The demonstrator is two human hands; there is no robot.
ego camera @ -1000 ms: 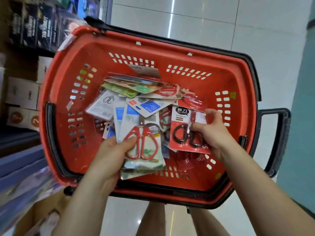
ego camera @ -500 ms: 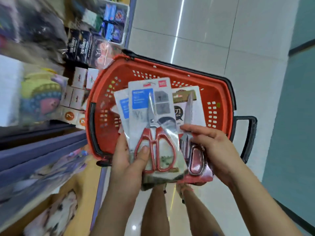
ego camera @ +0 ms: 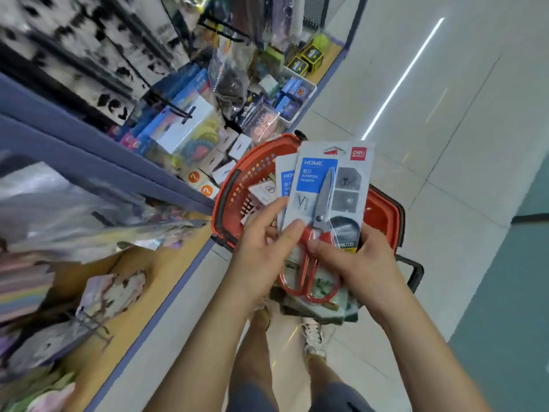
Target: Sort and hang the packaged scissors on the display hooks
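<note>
I hold a stack of packaged scissors (ego camera: 326, 197) upright in front of me; the top pack is grey with a blue HOME label and red-handled scissors. My left hand (ego camera: 264, 248) grips the stack's left edge, thumb on its front. My right hand (ego camera: 359, 263) grips the lower right side, thumb across the red handles. Below and behind the stack sits the red shopping basket (ego camera: 234, 188) on the floor, with more packs (ego camera: 264, 191) partly visible inside. A bare black display hook (ego camera: 175, 110) juts from the shelving at upper left.
Shelving (ego camera: 98, 162) with blue edges runs along my left, crowded with boxes and hanging packets. A yellow lower shelf (ego camera: 133, 298) holds flat packets. Pale tiled floor (ego camera: 445, 144) lies to the right. My legs and shoes (ego camera: 312, 337) stand under the stack.
I have lifted the packs out of the basket and brought both hands together on one stack. My view has swung left and up toward the shelving.
</note>
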